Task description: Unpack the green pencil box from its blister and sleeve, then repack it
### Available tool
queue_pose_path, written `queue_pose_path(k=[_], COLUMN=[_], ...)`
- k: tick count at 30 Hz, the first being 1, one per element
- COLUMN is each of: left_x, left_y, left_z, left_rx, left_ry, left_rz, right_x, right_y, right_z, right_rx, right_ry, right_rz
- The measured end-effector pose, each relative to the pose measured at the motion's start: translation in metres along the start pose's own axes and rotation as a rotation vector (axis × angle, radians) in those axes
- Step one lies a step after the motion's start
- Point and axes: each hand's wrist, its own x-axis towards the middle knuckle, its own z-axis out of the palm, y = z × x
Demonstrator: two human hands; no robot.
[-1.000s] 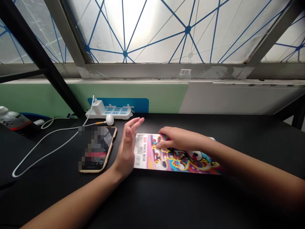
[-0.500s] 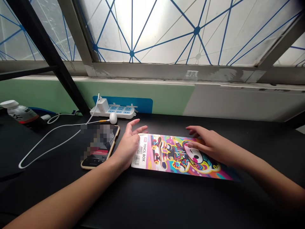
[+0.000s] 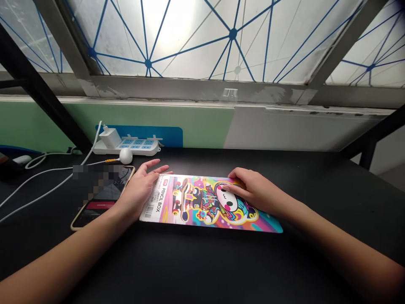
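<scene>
A flat, brightly printed pencil box (image 3: 205,207) lies across in front of me, with a cartoon skateboarder and a white barcode label at its left end. My left hand (image 3: 141,185) holds that end. Some of its fingers stretch past the far corner, and parts of the others are hidden behind the box. My right hand (image 3: 253,185) grips the far edge towards the right end, thumb on the printed face and fingers curled over the edge. Close by my left forearm is a phone (image 3: 101,207), its screen partly blurred out.
Along the wall sits a white power strip (image 3: 136,147) with a plugged-in charger (image 3: 110,137). A white cable (image 3: 47,171) loops over the black desk (image 3: 202,266) at left, near a small round white object (image 3: 125,156). Black frame bars (image 3: 47,93) slant at the left, and a patterned window (image 3: 190,46) rises behind.
The view has shifted to the right, so everything appears farther left. My right hand has closed onto the pencil box's far edge. My left hand stays at the label end.
</scene>
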Motion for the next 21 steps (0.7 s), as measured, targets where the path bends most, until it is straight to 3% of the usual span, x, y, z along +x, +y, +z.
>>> queue_pose_path(k=[4, 7, 10, 15, 21], left_x=[0.001, 0.0, -0.005, -0.02, -0.024], left_y=[-0.003, -0.007, -0.008, 0.001, 0.006], left_z=[-0.001, -0.003, -0.003, -0.002, -0.004], left_rx=[0.028, 0.011, -0.032, 0.005, 0.502], left_ry=[-0.016, -0.079, -0.16, -0.249, -0.256], left_rz=[0.022, 0.147, 0.294, 0.406, 0.585], right_x=[-0.001, -0.007, -0.017, -0.025, -0.014], right_y=[0.005, 0.004, -0.002, -0.014, -0.018], right_z=[0.0, -0.006, -0.013, -0.006, 0.021], right_rx=[-0.115, -0.196, -0.218, -0.307, -0.432], right_ry=[0.22, 0.471, 0.614, 0.548, 0.375], right_rz=[-0.12, -0.273, -0.334, -0.4, -0.625])
